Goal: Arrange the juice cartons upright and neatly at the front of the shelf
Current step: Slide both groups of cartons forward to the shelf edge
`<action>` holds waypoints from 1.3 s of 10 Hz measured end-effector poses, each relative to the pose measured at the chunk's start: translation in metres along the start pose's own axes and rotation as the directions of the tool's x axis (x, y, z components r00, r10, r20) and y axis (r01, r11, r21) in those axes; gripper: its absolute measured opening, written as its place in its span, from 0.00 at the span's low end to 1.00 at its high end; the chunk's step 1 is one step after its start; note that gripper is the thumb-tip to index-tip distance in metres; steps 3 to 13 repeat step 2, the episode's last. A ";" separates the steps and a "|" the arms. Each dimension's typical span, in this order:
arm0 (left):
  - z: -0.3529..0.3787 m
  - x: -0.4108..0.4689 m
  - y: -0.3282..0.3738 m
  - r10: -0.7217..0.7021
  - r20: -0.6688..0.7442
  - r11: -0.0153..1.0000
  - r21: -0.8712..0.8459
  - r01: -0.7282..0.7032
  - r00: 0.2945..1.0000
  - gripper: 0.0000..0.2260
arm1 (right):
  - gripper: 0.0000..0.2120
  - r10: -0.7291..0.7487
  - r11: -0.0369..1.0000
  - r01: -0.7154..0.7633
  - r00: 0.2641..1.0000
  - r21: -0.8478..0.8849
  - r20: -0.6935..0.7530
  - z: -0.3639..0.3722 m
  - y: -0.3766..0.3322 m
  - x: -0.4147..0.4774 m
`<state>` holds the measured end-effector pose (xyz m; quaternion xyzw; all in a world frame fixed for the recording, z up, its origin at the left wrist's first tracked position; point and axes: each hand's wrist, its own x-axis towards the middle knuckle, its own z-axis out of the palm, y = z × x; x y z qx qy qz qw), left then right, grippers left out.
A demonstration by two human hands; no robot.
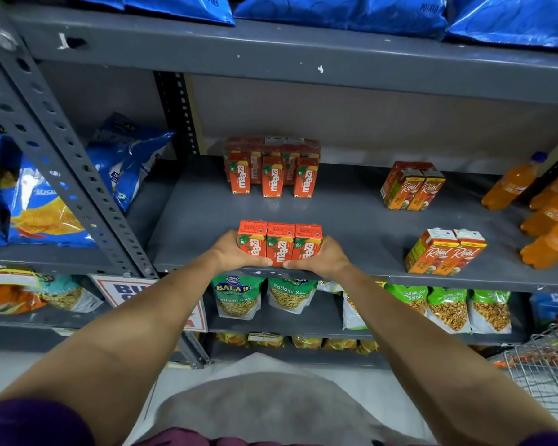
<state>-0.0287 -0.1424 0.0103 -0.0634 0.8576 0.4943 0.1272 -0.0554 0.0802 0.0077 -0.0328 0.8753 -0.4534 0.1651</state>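
Note:
Three red Maaza juice cartons [280, 241] stand upright side by side at the front edge of the grey shelf [351, 220]. My left hand [231, 254] presses the row's left end and my right hand [319, 259] presses its right end, squeezing the cartons together. Farther back stand three more Maaza cartons [273, 177] in a row, spaced apart, in front of a shrink-wrapped pack of Maaza cartons [271, 146]. Two Real juice cartons [445, 252] stand near the front right, and another Real pair [413, 188] stands behind them.
Orange soft-drink bottles [548, 220] lie at the shelf's right end. Blue chip bags [45, 204] fill the bay to the left, past a perforated steel upright [62, 165]. Green snack packets [239, 296] sit on the shelf below. A wire basket [545, 362] is at lower right.

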 end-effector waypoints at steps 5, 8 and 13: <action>0.002 0.001 -0.005 -0.001 0.007 1.000 -0.021 0.001 1.000 0.23 | 0.24 -0.024 0.999 0.024 1.000 -0.022 0.020 0.000 0.002 -0.002; 0.002 0.001 -0.005 -0.001 0.007 1.000 -0.021 0.001 1.000 0.23 | 0.24 -0.024 0.999 0.024 1.000 -0.022 0.020 0.000 0.002 -0.002; 0.002 0.001 -0.005 -0.001 0.007 1.000 -0.021 0.001 1.000 0.23 | 0.24 -0.024 0.999 0.024 1.000 -0.022 0.020 0.000 0.002 -0.002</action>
